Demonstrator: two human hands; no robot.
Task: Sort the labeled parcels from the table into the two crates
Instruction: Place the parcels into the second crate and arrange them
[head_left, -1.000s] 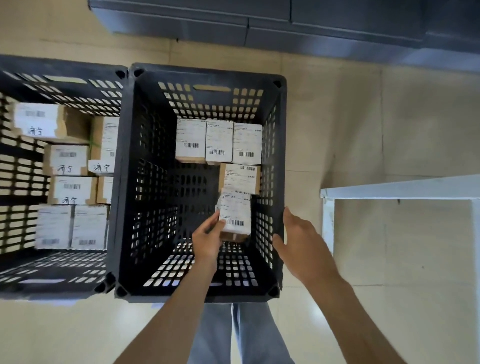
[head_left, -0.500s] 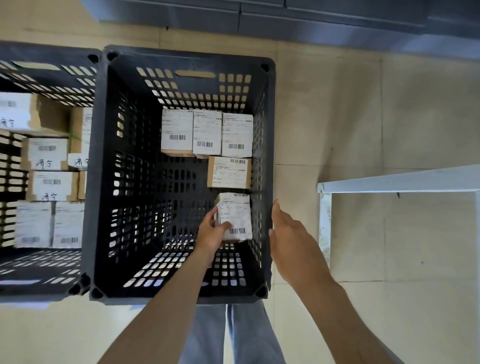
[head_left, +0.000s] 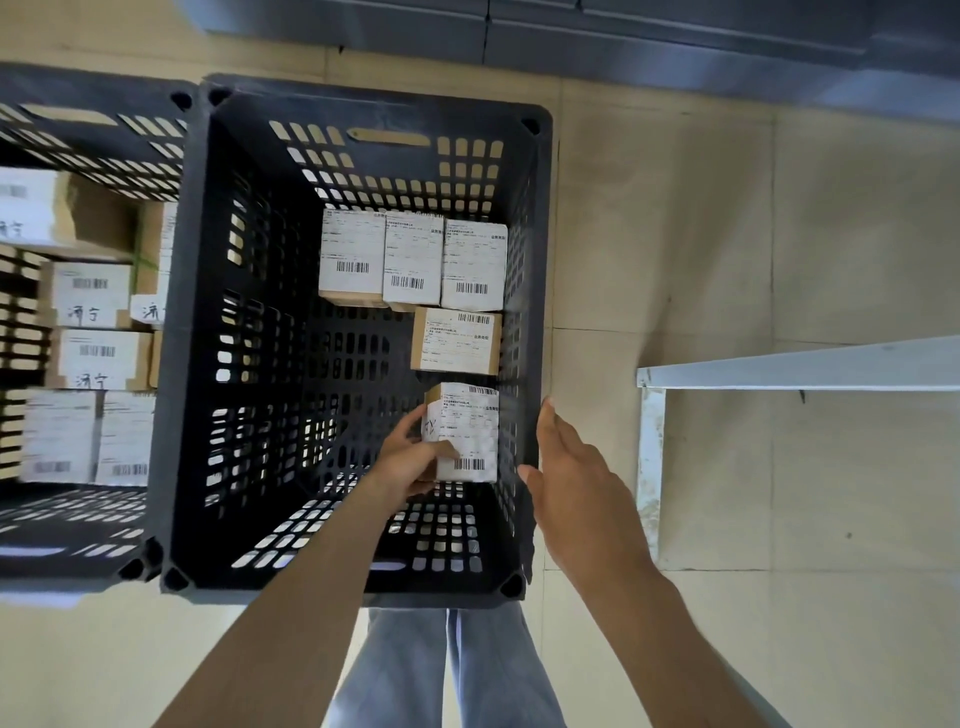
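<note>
At the far left stands a black slatted crate (head_left: 93, 124), cut off by the frame edge, with at least seven labeled parcels showing inside it: one large one (head_left: 31, 208) at the back, three with handwritten marks down the middle, a partly hidden one against the right wall, and two white-faced ones (head_left: 88, 436) side by side at the front; the near strip of its floor is bare. Touching its right side is the second black crate (head_left: 363, 124), seen whole. It holds five parcels, all along its back and right walls: a row of three (head_left: 413, 260) standing together at the back, a fourth (head_left: 456, 340) just in front of the rightmost of them, and a fifth (head_left: 462, 431) nearer still, tight by the right wall. The left hand (head_left: 410, 462) is inside this crate and closed on the fifth parcel, thumb across its label, fingers behind its left side; whether the parcel rests on the floor of the crate cannot be told. The left half of this crate's floor and its near strip lie open. The right hand (head_left: 576, 483) hangs empty, fingers spread loosely, just outside the crate's right rim. Farther right, past a gap of tiled floor (head_left: 675, 234), the corner of a white desk (head_left: 800, 366) juts in, its leg near the right hand.
</note>
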